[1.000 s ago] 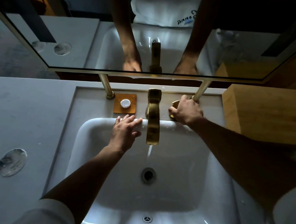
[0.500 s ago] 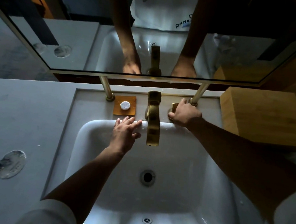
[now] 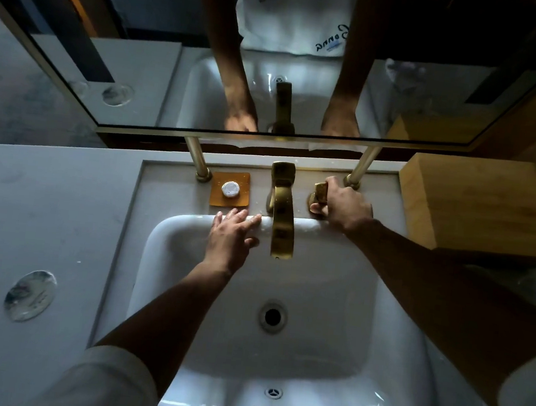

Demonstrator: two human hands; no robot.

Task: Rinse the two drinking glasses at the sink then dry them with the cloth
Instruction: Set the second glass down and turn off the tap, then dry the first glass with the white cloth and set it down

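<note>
My right hand (image 3: 345, 207) grips the brass tap handle (image 3: 320, 191) up top; left hand (image 3: 230, 238) rests flat on the white ceramic sink (image 3: 168, 258) rim. Two clear drinking glasses (image 3: 30, 296) sit lower left on the grey counter (image 3: 45, 199).

My left hand (image 3: 231, 237) and right hand (image 3: 345, 206) are bare, with no rings, watch or gloves, and both forearms are uncovered. A short, pale white fabric sleeve (image 3: 108, 384) covers my left upper arm at the lower left of the frame; a matching sleeve edge (image 3: 526, 405) shows at the lower right. In the wide framed wall mirror (image 3: 403, 101) across the top, my white T-shirt (image 3: 296, 17) carries small blue cursive lettering, reversed, and a dark printed graphic near its upper edge.
</note>
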